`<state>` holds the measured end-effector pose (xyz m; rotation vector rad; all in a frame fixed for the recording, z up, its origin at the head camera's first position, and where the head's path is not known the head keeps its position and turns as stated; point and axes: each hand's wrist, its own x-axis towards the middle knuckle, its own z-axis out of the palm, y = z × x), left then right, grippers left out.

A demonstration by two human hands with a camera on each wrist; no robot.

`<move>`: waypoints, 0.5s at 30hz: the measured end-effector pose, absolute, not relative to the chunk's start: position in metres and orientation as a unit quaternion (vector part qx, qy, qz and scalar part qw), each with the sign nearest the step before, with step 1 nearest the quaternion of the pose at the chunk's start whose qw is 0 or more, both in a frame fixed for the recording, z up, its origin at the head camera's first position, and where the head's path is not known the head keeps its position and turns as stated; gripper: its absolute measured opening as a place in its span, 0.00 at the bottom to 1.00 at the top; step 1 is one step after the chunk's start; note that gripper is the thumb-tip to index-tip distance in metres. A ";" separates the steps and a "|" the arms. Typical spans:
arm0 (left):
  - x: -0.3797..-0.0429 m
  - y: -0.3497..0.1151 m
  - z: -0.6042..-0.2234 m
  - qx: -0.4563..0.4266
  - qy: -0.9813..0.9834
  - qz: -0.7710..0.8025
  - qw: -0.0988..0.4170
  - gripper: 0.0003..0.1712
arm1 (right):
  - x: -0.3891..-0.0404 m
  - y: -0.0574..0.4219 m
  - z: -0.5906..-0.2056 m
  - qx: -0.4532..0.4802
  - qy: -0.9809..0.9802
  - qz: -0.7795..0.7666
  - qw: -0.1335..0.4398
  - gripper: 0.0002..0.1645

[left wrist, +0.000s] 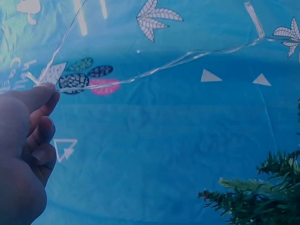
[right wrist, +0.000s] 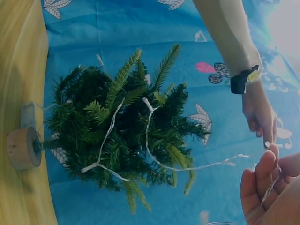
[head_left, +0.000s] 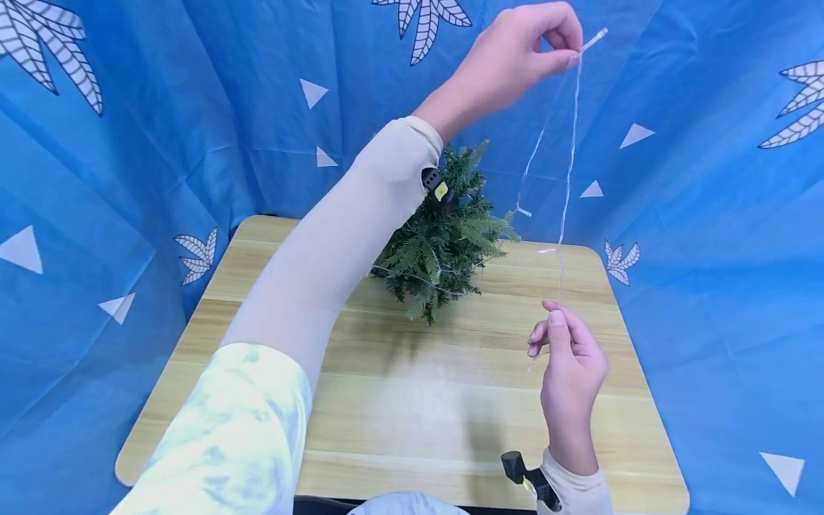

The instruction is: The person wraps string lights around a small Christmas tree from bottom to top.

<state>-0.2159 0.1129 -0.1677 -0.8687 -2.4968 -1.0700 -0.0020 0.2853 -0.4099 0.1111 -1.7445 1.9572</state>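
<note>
A thin clear string of fairy lights (head_left: 570,157) runs down from my left hand (head_left: 524,46) to my right. High up, beyond the small artificial Christmas tree (head_left: 444,236), the left hand pinches the wire between thumb and fingertips, beside a small bulb (head_left: 601,33). Lower and nearer to me, over the table's right side, my right hand (head_left: 571,372) pinches the same string. In the right wrist view, part of the string (right wrist: 149,140) lies over the tree's branches, with a wooden round base (right wrist: 23,149) below.
The light wood table (head_left: 386,429) has rounded corners. Blue curtains (head_left: 708,322) with white leaf and triangle prints close in its back and sides. A pale box-like piece (right wrist: 28,116) stands next to the tree's base. Another stretch of string hangs between tree and left hand.
</note>
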 end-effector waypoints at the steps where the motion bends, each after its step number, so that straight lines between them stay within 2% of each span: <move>1: -0.218 0.112 -0.167 -0.298 -0.864 -0.378 0.145 0.08 | -0.002 0.285 -0.410 0.041 -0.645 0.718 0.257 0.18; 10: -0.237 0.118 -0.161 -0.297 -0.849 -0.409 0.153 0.09 | -0.005 0.281 -0.405 0.056 -0.638 0.719 0.272 0.16; 15: -0.246 0.115 -0.165 -0.271 -0.867 -0.393 0.142 0.09 | -0.008 0.278 -0.408 0.071 -0.644 0.717 0.258 0.17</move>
